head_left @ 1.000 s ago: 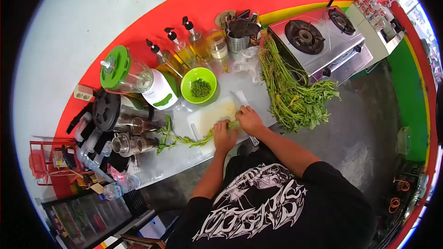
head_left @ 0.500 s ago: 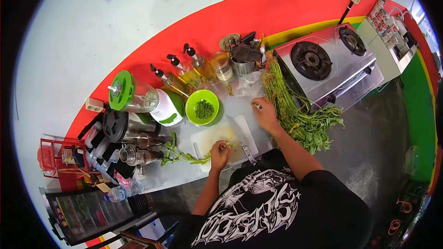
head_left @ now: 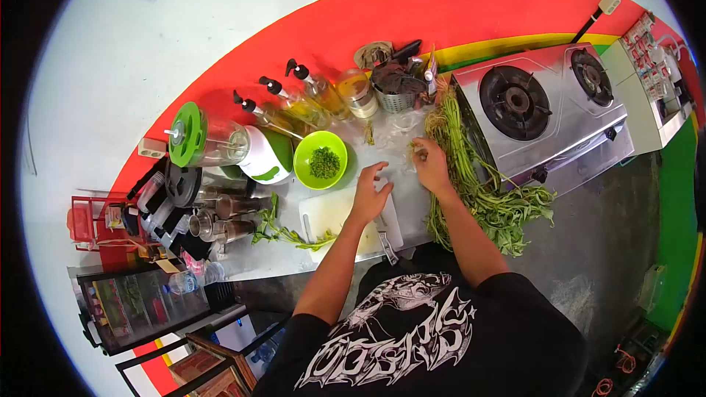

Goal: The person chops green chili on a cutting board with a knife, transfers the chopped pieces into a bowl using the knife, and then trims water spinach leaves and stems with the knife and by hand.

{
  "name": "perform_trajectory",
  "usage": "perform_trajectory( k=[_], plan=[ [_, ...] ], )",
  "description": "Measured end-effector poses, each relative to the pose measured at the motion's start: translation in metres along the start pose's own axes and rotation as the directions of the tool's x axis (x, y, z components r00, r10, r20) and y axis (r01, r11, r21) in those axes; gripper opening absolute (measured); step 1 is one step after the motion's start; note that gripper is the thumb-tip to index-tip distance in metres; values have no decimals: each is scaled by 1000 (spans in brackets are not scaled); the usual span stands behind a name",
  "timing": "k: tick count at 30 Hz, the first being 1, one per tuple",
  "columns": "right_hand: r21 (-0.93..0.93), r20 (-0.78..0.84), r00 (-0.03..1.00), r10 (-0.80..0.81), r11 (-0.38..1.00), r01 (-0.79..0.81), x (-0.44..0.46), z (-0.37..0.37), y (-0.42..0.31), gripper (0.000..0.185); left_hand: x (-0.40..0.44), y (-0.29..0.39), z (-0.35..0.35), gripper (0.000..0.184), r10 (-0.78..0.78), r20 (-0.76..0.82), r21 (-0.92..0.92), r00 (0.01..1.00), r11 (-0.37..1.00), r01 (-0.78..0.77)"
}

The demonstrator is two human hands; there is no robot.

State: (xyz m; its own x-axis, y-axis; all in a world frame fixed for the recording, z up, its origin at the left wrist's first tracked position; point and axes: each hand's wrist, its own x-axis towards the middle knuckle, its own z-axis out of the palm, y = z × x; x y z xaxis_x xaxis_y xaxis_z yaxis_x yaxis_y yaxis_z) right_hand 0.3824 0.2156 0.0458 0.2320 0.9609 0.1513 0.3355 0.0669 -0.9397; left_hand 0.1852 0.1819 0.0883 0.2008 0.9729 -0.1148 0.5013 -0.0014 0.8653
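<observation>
My left hand (head_left: 370, 195) hovers over the far edge of the white cutting board (head_left: 315, 209), thumb and fingers apart with nothing seen in them. Partly behind that hand, a knife (head_left: 387, 245) lies on the board, its handle pointing toward me. My right hand (head_left: 432, 167) is at the left side of the bundle of leafy greens (head_left: 457, 154), fingers curled together at the tips; what they hold is too small to make out. A cut leafy stem (head_left: 283, 234) rests with its end on the board's left side. Chopped green pieces (head_left: 324, 162) fill the bottom of the green bowl (head_left: 300, 169).
A blender (head_left: 220, 143), pump bottles (head_left: 309, 92) and a metal utensil holder (head_left: 396, 101) line the wall. To the right stands a two-burner gas stove (head_left: 555, 121). Glass mugs (head_left: 220, 228) and a water bottle (head_left: 193, 279) are at the left end of the counter.
My left hand has moved away from the stem on the board, up and right toward my right hand, and its fingers have opened. My right hand has shifted slightly; the view has tilted a little.
</observation>
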Motion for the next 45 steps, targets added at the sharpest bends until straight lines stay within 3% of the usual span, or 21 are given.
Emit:
perform_trajectory(
  k=[1,4,11,14,20,22,25,27,29,35,37,38,42,45],
  plan=[
    [22,13,1000,20,1000,-20,-2,-1,-1,33,11,2,7,56,-3,2,3,1000,1000,3],
    [36,50,996,76,996,-77,-2,-6,-7,34,42,8,21,68,-261,177,-466,949,827,315],
    [104,64,986,154,982,-160,12,-20,4,22,56,5,32,61,-419,221,-485,881,737,472],
    [100,98,982,164,980,-173,17,-25,-5,21,46,4,38,58,-406,136,-478,904,772,419],
    [178,136,987,82,978,-106,28,-5,-14,20,28,14,35,57,-369,115,-442,922,813,380],
    [280,294,951,97,942,-183,31,7,-23,20,26,12,33,56,-346,105,-384,932,851,359],
    [297,362,930,56,939,-172,37,30,-31,20,21,22,21,55,-395,64,-446,917,810,380],
    [251,382,923,51,955,-157,41,48,-28,19,22,1,21,54,-373,12,-438,928,832,340],
    [203,381,923,47,970,-133,43,70,-13,23,23,-35,25,55,-332,-167,-397,928,885,244],
    [67,378,920,100,989,-135,56,98,9,19,20,-36,16,60,-442,-159,-426,883,838,342],
    [-76,312,949,40,997,-17,61,103,21,24,17,-39,17,59,-453,-128,-464,882,813,350],
    [-68,330,939,102,994,-84,63,108,29,26,16,-42,17,59,-460,-132,-471,878,808,352],
    [-118,341,936,90,992,-53,58,107,30,31,4,-51,16,56,-445,-111,-499,889,798,338],
    [-3,376,926,16,1000,-16,46,98,26,38,-11,-45,12,52,-422,-111,-513,900,800,311]
  ],
)
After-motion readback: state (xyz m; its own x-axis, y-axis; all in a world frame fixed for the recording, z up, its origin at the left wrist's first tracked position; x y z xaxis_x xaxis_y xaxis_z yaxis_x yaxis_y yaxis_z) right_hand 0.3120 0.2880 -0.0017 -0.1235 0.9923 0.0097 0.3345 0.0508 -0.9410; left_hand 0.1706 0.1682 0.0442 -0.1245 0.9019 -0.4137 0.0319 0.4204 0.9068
